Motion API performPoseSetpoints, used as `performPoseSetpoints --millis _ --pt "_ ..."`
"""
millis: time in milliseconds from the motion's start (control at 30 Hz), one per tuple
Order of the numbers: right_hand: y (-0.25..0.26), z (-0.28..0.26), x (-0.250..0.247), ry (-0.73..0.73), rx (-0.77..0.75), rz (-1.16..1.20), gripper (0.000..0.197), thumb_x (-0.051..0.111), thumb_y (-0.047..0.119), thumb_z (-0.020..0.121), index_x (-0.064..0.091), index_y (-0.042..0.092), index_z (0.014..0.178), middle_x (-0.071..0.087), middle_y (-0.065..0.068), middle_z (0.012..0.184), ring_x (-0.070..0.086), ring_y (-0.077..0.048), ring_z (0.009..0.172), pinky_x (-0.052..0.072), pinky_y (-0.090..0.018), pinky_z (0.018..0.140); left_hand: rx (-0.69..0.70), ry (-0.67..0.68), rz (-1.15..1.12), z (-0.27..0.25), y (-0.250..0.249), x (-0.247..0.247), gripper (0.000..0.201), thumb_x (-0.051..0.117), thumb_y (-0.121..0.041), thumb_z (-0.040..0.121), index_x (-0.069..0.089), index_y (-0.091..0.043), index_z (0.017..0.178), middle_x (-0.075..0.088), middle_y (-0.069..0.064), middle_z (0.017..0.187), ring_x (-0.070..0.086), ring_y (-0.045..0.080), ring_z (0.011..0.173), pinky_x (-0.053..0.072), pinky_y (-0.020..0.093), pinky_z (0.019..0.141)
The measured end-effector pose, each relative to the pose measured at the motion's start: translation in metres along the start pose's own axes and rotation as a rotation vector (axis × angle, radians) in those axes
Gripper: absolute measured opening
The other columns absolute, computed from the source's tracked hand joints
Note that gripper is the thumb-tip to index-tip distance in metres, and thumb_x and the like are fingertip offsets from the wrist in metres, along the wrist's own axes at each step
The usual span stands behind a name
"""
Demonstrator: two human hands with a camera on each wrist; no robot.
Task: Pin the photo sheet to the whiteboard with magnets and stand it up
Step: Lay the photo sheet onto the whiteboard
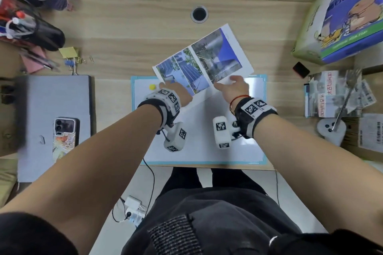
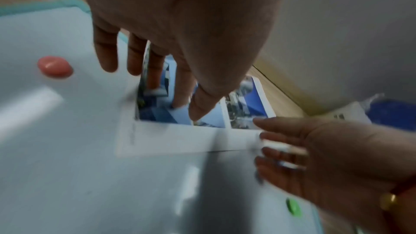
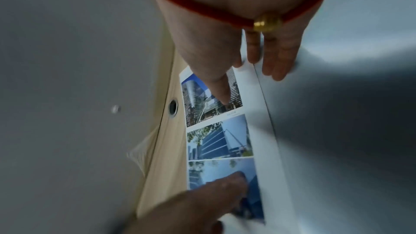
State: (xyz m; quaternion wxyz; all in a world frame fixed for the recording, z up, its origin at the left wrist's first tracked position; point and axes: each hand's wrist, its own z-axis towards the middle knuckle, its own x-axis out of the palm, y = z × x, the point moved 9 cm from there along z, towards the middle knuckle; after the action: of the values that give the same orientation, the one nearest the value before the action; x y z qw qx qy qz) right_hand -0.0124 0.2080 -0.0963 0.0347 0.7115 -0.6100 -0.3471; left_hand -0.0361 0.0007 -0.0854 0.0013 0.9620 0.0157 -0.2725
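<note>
The whiteboard [image 1: 203, 147] with a pale blue frame lies flat at the desk's front edge. The photo sheet [image 1: 207, 58], printed with building pictures, sits askew, half over the board's far edge and half over the desk. My left hand [image 1: 167, 86] lays its thumb and straight fingers on the sheet's left end [image 2: 180, 138]. My right hand [image 1: 230, 83] pinches the sheet's near right edge, thumb [image 3: 220, 92] on the print. A yellow magnet [image 1: 152, 86] sticks to the board's far left. In the left wrist view there are also a pink magnet [image 2: 55, 67] and a green magnet [image 2: 293, 206] on the board.
A grey laptop [image 1: 53, 97] with a phone [image 1: 64, 138] on it lies left of the board. Pen holders and clips crowd the far left. A blue box [image 1: 342, 16], a marker [image 1: 306, 97] and loose papers sit to the right. A cable hole [image 1: 199, 14] lies beyond the sheet.
</note>
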Motion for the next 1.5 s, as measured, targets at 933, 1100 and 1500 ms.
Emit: performPoseSetpoints --millis 933,1100,1500 --pt "-0.002 -0.003 -0.002 0.133 -0.258 -0.278 0.069 0.073 0.033 0.08 0.045 0.011 0.138 0.028 -0.008 0.142 0.05 -0.024 0.123 0.037 -0.026 0.106 0.05 -0.205 -0.58 0.01 0.003 -0.016 0.047 0.064 -0.059 0.078 0.055 -0.013 0.074 0.059 0.006 0.071 0.067 0.032 0.075 0.056 0.04 0.066" --pt "-0.011 -0.01 -0.01 0.056 -0.276 -0.29 0.071 0.073 0.027 0.077 0.039 0.014 0.137 0.034 -0.014 0.138 0.045 -0.03 0.125 0.038 -0.032 0.103 0.015 -0.043 -0.446 -0.005 0.024 0.039 0.051 0.061 -0.056 0.082 0.067 -0.007 0.092 0.065 0.011 0.1 0.063 0.03 0.094 0.053 0.037 0.085" --pt "-0.033 -0.047 0.024 0.089 -0.561 -0.726 0.056 0.069 0.025 0.079 0.052 0.024 0.133 0.035 -0.009 0.141 0.037 -0.032 0.124 0.038 -0.037 0.104 -0.083 -0.2 -0.381 -0.018 0.04 0.054 0.034 0.071 -0.045 0.08 0.054 -0.015 0.078 0.054 -0.001 0.072 0.045 0.014 0.057 0.03 0.024 0.053"
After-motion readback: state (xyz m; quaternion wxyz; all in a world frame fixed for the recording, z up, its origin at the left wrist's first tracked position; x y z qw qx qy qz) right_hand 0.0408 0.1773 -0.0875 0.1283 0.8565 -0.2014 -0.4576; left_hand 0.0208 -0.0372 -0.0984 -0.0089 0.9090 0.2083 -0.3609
